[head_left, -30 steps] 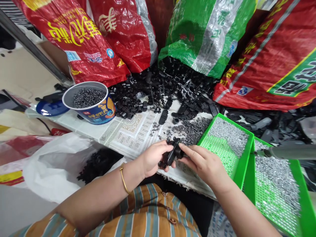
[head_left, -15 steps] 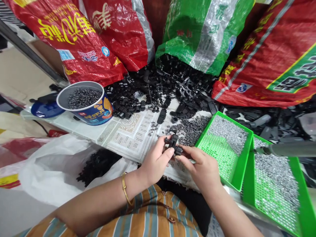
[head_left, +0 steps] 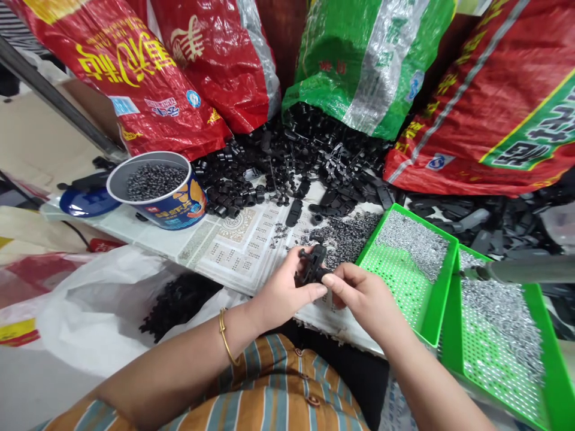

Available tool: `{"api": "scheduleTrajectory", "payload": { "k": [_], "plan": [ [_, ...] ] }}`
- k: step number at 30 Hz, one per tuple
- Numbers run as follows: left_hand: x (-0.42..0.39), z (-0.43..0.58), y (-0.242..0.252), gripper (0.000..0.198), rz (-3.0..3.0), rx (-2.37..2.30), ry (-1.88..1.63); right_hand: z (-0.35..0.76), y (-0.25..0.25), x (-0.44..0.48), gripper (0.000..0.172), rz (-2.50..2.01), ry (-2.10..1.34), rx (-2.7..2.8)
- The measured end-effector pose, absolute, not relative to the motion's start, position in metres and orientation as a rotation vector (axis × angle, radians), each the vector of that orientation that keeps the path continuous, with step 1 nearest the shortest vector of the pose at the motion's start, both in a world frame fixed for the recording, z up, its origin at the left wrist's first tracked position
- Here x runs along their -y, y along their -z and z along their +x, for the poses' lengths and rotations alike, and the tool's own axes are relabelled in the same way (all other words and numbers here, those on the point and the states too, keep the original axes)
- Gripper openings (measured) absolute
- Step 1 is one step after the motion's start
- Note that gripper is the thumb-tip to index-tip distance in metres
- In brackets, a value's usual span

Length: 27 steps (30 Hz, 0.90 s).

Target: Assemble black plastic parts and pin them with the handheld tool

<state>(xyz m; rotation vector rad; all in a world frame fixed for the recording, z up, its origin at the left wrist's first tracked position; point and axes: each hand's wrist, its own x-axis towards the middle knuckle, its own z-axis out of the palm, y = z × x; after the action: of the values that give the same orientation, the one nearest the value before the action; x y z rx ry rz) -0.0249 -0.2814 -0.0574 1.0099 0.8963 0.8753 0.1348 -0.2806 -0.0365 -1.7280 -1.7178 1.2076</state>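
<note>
My left hand [head_left: 285,287] holds a black plastic clamp-like part [head_left: 315,258] above the table's front edge, its thumb stretched along the near side. On the part's right end, the thumb and bent fingers of my right hand [head_left: 357,292] pinch a small dark piece, mostly covered by the fingertips. Just beyond the hands lies a spread of tiny dark metal bits [head_left: 348,236]. A flat black plastic piece [head_left: 294,213] rests on the patterned table cover [head_left: 251,254].
Two green perforated trays [head_left: 442,293] of small silvery pins stand at the right, a metal pole [head_left: 525,272] crossing above. Left is a blue tub [head_left: 175,206] of tiny parts. Black parts [head_left: 269,161] heap before a green sack [head_left: 332,54] and red sacks [head_left: 215,66].
My left thumb has straightened out along the part, which has turned slightly. My right fingers have moved in and closed on its right end.
</note>
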Motion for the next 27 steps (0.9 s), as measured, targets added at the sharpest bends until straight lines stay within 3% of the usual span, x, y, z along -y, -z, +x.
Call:
{"api": "scheduleTrajectory", "payload": {
  "k": [3,6,9,12,27],
  "plan": [
    [0.28,-0.024,0.061,0.043,0.904,-0.895,-0.854,0.135,0.038,0.282,0.044,-1.75,-1.112,1.799],
    [0.278,-0.024,0.062,0.035,0.801,-0.861,-0.863,0.142,0.039,0.284,0.038,-1.662,-0.642,2.048],
    [0.277,-0.026,0.059,0.029,0.763,-0.839,-0.845,0.15,0.04,0.284,0.045,-1.326,-0.267,2.348],
    [0.277,-0.026,0.055,0.026,0.71,-0.807,-0.809,0.154,0.043,0.282,0.034,-1.151,-0.101,2.446],
    [0.278,-0.022,0.055,0.021,0.579,-0.839,-0.811,0.154,0.047,0.277,0.03,-1.098,-0.005,2.383]
  ]
}}
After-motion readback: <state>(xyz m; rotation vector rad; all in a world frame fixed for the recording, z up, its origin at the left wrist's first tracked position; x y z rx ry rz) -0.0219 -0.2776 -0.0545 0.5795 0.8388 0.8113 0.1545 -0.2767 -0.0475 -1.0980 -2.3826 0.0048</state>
